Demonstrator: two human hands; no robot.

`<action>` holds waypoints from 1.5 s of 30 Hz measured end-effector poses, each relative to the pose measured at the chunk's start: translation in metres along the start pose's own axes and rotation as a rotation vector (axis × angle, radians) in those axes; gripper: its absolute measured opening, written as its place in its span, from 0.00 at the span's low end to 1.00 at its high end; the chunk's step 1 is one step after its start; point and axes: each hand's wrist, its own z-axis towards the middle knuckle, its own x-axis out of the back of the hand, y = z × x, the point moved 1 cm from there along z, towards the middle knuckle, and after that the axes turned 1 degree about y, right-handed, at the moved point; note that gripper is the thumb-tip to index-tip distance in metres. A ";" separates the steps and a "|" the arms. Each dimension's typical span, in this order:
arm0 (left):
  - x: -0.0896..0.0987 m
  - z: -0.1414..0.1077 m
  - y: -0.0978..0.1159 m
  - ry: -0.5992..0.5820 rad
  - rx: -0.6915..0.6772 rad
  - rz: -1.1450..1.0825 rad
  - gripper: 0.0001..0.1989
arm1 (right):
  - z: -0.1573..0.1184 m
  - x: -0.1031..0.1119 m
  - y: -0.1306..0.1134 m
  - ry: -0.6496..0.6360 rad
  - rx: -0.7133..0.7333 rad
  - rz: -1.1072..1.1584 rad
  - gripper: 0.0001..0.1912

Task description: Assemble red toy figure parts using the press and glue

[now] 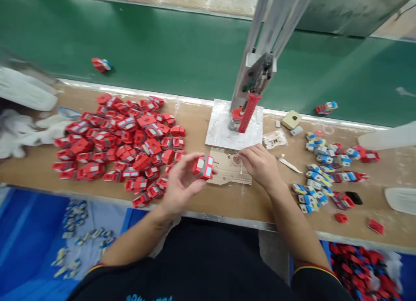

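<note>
My left hand [182,182] holds a red toy vehicle part [203,167] with grey trim and light blue windows, between thumb and fingers. To its right, my right hand [260,164] is closed in a pinch over a piece of cardboard [227,173]; a thin, pale stick-like thing shows below the fingertips, too small to name. Beyond the hands stands a press with a red handle [249,113] on a white base plate [217,127], with a red part under it. A big pile of red parts [139,136] lies left of my left hand.
On the right lie white, blue and yellow parts [313,175], a knife [289,164], a small plastic bag [275,138] and a beige block [291,119]. A green belt [162,54] runs behind the table, carrying two small toys. Blue bins [22,236] with parts stand below the front edge.
</note>
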 end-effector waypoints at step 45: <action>-0.032 0.046 -0.051 -0.084 -0.300 0.232 0.16 | 0.002 0.003 -0.041 0.459 -0.460 0.882 0.16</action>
